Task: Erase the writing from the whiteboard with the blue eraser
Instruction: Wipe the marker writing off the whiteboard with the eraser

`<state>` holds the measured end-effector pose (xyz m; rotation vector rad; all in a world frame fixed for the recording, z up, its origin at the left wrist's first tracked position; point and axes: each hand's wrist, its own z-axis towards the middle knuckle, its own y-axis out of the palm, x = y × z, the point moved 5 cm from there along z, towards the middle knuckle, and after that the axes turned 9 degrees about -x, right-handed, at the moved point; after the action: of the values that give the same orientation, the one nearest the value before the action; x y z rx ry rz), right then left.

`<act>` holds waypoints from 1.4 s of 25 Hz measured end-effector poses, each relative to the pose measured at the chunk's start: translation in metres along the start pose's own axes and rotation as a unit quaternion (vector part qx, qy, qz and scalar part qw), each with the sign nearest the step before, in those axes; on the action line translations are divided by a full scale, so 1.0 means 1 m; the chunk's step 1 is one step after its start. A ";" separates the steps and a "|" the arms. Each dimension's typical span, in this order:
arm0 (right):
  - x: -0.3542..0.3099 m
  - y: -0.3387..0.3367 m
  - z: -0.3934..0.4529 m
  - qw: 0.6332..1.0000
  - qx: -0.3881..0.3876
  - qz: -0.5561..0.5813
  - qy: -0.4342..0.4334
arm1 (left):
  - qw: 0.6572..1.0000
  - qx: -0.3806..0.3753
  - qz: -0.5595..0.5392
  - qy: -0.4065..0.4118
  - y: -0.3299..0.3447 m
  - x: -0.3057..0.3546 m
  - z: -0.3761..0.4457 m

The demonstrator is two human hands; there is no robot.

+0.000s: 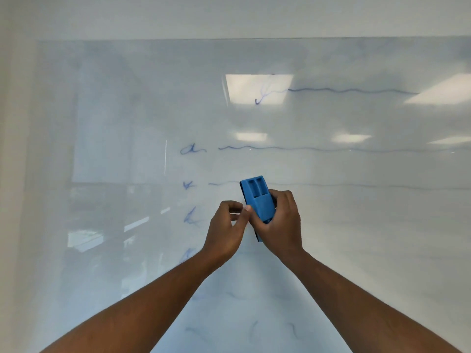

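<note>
A glossy whiteboard (127,110) fills the view. Blue wavy lines of writing (331,149) run across it, with short scribbles down the middle-left and faint smears low down. My right hand (281,225) holds the blue eraser (257,198) upright against the board, its top end over the third wavy line. My left hand (225,231) is right beside it, thumb and fingertips touching the eraser's left edge, other fingers curled.
Ceiling lights (258,89) and office furniture reflect in the board. The board's top edge (229,39) meets a plain wall above, and its left edge (37,149) lies at the far left.
</note>
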<state>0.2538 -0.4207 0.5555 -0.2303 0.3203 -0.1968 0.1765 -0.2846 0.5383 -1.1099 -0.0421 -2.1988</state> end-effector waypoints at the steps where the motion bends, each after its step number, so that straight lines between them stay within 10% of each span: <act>1: 0.004 -0.005 0.013 1.000 0.002 -0.016 -0.005 | 0.998 0.036 0.049 0.025 -0.011 0.000 0.006; 6: -0.007 -0.006 0.081 0.992 -0.003 -0.112 -0.060 | 0.932 0.145 0.312 0.115 -0.086 0.001 0.053; 15: -0.058 0.066 0.146 0.972 0.074 -0.207 -0.085 | 0.863 0.134 0.457 0.166 -0.221 -0.040 0.121; 24: -0.093 0.151 0.134 0.950 0.120 -0.253 -0.139 | 0.819 0.172 0.476 0.271 -0.234 -0.079 0.137; 29: -0.094 0.124 0.165 0.958 0.204 -0.201 0.023 | 0.814 0.187 0.467 0.291 -0.234 -0.082 0.135; 33: -0.101 0.165 0.125 0.944 0.102 -0.281 -0.139 | 0.818 0.181 0.465 0.287 -0.235 -0.083 0.135; 35: -0.091 0.141 0.137 0.951 0.119 -0.272 -0.088 | 0.817 0.184 0.462 0.293 -0.234 -0.083 0.135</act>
<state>0.2365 -0.2392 0.6718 -0.0907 0.0456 -0.7513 0.1723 -0.0153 0.6238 -0.1020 0.2758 -1.4353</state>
